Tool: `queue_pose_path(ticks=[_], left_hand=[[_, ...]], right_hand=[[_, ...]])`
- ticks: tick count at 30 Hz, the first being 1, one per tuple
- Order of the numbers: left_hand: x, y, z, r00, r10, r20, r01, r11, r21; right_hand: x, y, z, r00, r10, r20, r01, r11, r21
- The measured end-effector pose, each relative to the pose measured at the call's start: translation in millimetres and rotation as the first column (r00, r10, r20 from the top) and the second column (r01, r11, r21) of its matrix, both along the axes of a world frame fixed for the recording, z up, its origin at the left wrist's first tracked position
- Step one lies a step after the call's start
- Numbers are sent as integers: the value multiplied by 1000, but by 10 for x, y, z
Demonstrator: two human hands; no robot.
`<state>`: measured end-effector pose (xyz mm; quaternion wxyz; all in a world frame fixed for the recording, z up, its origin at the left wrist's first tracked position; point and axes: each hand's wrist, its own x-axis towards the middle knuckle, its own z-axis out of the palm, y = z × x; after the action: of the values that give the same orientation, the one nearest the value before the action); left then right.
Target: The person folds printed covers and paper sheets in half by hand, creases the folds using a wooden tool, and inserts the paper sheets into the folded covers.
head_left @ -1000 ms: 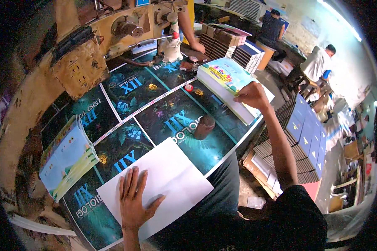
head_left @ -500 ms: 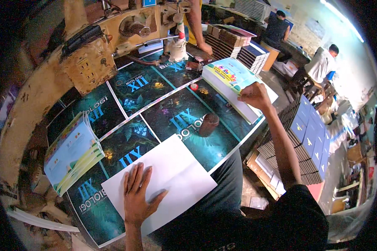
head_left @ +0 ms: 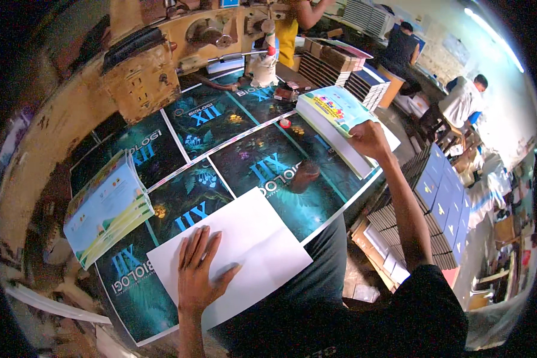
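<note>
My left hand (head_left: 200, 271) lies flat with fingers spread on a white sheet or stack of sheets (head_left: 274, 235) near the table's front edge. At the far right of the table, my right hand (head_left: 369, 140) is closed at the near edge of a thick pile of colourful printed covers (head_left: 334, 106), its fingers pinching the top cover; the fingertips are partly hidden. A fanned pile of light blue and green printed booklets or covers (head_left: 110, 206) rests on the left. Between the piles sits a dark brown rounded block (head_left: 305, 174).
Dark teal printed sheets (head_left: 209, 160) cover the tabletop. A worn beige machine (head_left: 140, 89) curves along the back and left, near a white cone-shaped item (head_left: 264, 71). Stacked blue books (head_left: 438, 191) stand to the right. Two people sit farther back; another person in yellow (head_left: 287, 39) stands behind the table.
The person in yellow has lifted a hand off the far end of the table and raised the arm. My own hands hold nearly the same places; the view has shifted slightly.
</note>
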<state>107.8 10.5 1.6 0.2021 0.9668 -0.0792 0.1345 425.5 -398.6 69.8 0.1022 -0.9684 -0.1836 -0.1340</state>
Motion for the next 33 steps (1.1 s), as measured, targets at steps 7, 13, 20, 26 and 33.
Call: queue_pose_path(ticks=[7, 13, 20, 26, 33], left_hand=[[41, 17, -46, 1000, 2, 27, -1, 1000, -27], [58, 21, -107, 1000, 7, 16, -6, 998, -64], [-32, -104, 182, 991, 54, -121, -63, 995, -73], [-515, -475, -468, 973, 216, -76, -194, 601, -775], [-604, -102, 208, 750, 657, -79, -278, 204, -939]], right_hand=[[106, -275, 484, 944, -47, 325, 140, 952, -271], [-504, -467, 1398, 779, -147, 609, -17, 967, 255], [-1582, 221, 1433, 891, -146, 430, -302, 518, 801], [-2362, 1554, 790, 931, 306, 199, -316, 401, 860], [-2579, 1698, 154, 795, 583, 165, -462, 406, 788]])
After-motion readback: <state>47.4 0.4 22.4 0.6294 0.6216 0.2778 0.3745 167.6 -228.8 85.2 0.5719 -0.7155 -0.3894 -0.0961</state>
